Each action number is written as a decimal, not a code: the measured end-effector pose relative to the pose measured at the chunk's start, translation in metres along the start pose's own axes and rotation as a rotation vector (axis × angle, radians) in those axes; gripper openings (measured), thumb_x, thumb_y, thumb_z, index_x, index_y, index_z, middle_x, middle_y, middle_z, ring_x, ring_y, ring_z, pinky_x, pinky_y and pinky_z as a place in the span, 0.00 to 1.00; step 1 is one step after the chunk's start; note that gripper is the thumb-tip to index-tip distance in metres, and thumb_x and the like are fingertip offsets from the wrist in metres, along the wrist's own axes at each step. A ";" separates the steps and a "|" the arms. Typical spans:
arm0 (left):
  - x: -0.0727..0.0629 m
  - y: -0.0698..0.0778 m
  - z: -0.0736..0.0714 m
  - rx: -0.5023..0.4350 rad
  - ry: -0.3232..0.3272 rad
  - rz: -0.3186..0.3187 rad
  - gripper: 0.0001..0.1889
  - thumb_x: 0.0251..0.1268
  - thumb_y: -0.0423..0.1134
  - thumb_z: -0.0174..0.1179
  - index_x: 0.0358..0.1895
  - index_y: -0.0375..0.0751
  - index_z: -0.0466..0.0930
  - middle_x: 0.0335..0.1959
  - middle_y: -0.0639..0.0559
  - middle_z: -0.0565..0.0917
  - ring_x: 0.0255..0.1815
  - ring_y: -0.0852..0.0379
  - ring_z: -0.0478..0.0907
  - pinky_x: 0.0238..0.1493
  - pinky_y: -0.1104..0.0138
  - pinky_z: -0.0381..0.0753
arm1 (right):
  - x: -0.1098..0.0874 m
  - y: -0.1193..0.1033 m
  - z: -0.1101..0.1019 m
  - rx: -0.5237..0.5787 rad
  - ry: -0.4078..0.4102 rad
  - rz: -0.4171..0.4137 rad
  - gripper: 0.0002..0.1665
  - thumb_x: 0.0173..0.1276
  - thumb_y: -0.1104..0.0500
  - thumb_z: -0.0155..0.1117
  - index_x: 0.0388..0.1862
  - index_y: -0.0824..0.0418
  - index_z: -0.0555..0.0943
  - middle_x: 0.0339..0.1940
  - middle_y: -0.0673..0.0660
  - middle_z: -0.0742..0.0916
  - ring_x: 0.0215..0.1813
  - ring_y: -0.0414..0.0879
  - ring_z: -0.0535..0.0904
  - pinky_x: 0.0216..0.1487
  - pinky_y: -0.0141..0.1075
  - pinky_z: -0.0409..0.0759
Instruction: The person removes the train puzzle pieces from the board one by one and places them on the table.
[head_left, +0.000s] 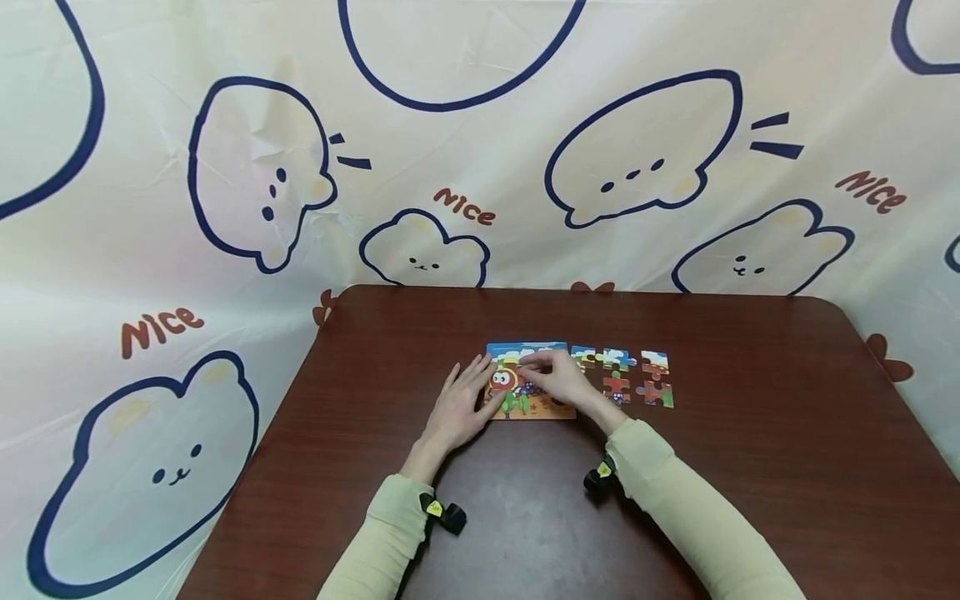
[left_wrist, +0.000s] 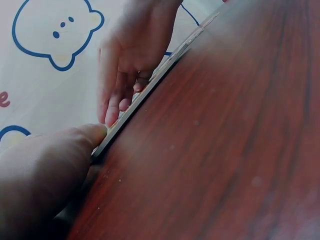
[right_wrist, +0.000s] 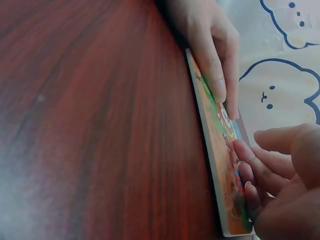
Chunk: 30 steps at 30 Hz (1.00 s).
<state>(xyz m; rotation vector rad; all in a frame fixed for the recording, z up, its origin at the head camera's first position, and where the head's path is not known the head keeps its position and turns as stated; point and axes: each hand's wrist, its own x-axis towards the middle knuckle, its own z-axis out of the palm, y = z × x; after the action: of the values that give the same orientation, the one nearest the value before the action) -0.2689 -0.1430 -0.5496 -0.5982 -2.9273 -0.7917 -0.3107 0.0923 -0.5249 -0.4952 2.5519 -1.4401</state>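
Note:
A jigsaw puzzle board lies flat on the table, printed with blue sky, a round red figure with big eyes, green plants and sandy ground. My left hand rests over its left side, fingers extended, the thumb on the front left part. Over the middle of the board is my right hand, its lower fingertips at the picture's surface. The right wrist view shows these fingers loosely bent, with one digit raised apart from the board and no piece visible between them. Part of the picture is hidden under both hands.
Several loose jigsaw pieces lie right of the board in two rough rows, some with sky and some red. The brown table meets a pale cloth backdrop with cartoon drawings behind and at the sides.

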 end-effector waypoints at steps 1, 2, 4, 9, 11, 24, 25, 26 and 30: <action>0.000 0.000 0.000 -0.001 0.003 0.001 0.34 0.85 0.57 0.58 0.85 0.44 0.69 0.89 0.47 0.66 0.92 0.47 0.59 0.93 0.41 0.50 | 0.001 0.000 0.000 0.009 -0.010 0.011 0.20 0.83 0.60 0.67 0.66 0.69 0.87 0.54 0.66 0.93 0.54 0.56 0.90 0.50 0.41 0.90; 0.000 0.000 -0.001 -0.002 0.006 0.003 0.34 0.85 0.56 0.58 0.85 0.44 0.70 0.89 0.47 0.67 0.92 0.47 0.59 0.93 0.41 0.50 | 0.001 -0.001 0.000 0.016 -0.023 0.020 0.21 0.83 0.60 0.66 0.68 0.69 0.86 0.55 0.67 0.92 0.54 0.55 0.90 0.49 0.39 0.89; -0.001 -0.001 0.000 -0.005 0.014 0.011 0.33 0.84 0.56 0.59 0.83 0.44 0.72 0.88 0.46 0.67 0.92 0.46 0.60 0.93 0.41 0.51 | 0.002 -0.002 0.000 0.024 -0.049 0.032 0.23 0.84 0.61 0.65 0.71 0.71 0.83 0.56 0.68 0.91 0.54 0.55 0.89 0.48 0.38 0.87; 0.000 -0.001 0.000 -0.012 0.029 0.020 0.30 0.83 0.56 0.61 0.78 0.44 0.77 0.87 0.45 0.69 0.91 0.45 0.61 0.93 0.40 0.52 | 0.005 -0.003 0.003 0.024 -0.093 0.015 0.28 0.83 0.64 0.64 0.76 0.75 0.77 0.56 0.69 0.90 0.54 0.56 0.89 0.49 0.37 0.86; 0.000 0.000 0.001 -0.006 0.026 0.014 0.31 0.83 0.58 0.61 0.78 0.43 0.76 0.87 0.45 0.69 0.91 0.46 0.61 0.93 0.41 0.51 | 0.006 -0.002 0.005 0.027 -0.096 0.010 0.29 0.83 0.64 0.64 0.77 0.75 0.76 0.56 0.69 0.90 0.53 0.55 0.88 0.49 0.36 0.85; 0.000 0.001 -0.001 -0.005 0.036 0.026 0.33 0.83 0.56 0.62 0.80 0.42 0.73 0.86 0.44 0.70 0.90 0.44 0.62 0.92 0.40 0.53 | 0.004 0.001 0.004 0.063 -0.107 -0.018 0.26 0.80 0.66 0.67 0.73 0.73 0.80 0.51 0.68 0.89 0.46 0.47 0.82 0.46 0.32 0.79; 0.000 0.000 -0.001 -0.007 0.039 0.027 0.33 0.82 0.56 0.62 0.80 0.42 0.73 0.86 0.44 0.70 0.90 0.44 0.62 0.92 0.40 0.53 | 0.004 0.001 0.004 0.062 -0.107 -0.025 0.25 0.80 0.66 0.67 0.73 0.72 0.81 0.51 0.67 0.88 0.46 0.47 0.82 0.47 0.32 0.79; 0.001 0.000 -0.001 -0.009 0.044 0.030 0.33 0.82 0.56 0.63 0.80 0.42 0.74 0.86 0.44 0.71 0.90 0.44 0.63 0.92 0.39 0.53 | 0.003 0.002 0.004 0.066 -0.107 -0.028 0.25 0.80 0.66 0.67 0.73 0.71 0.81 0.51 0.67 0.88 0.46 0.46 0.82 0.47 0.33 0.79; 0.002 -0.001 0.001 -0.019 0.055 0.033 0.33 0.82 0.55 0.64 0.80 0.43 0.73 0.85 0.43 0.73 0.90 0.44 0.64 0.92 0.39 0.54 | 0.001 0.005 0.003 0.073 -0.092 -0.042 0.25 0.79 0.66 0.68 0.72 0.67 0.83 0.53 0.67 0.87 0.47 0.47 0.81 0.49 0.35 0.79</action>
<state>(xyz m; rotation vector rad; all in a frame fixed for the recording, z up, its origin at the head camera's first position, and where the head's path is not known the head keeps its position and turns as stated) -0.2714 -0.1425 -0.5506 -0.6141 -2.8557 -0.8195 -0.3115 0.0920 -0.5311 -0.5926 2.4223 -1.4831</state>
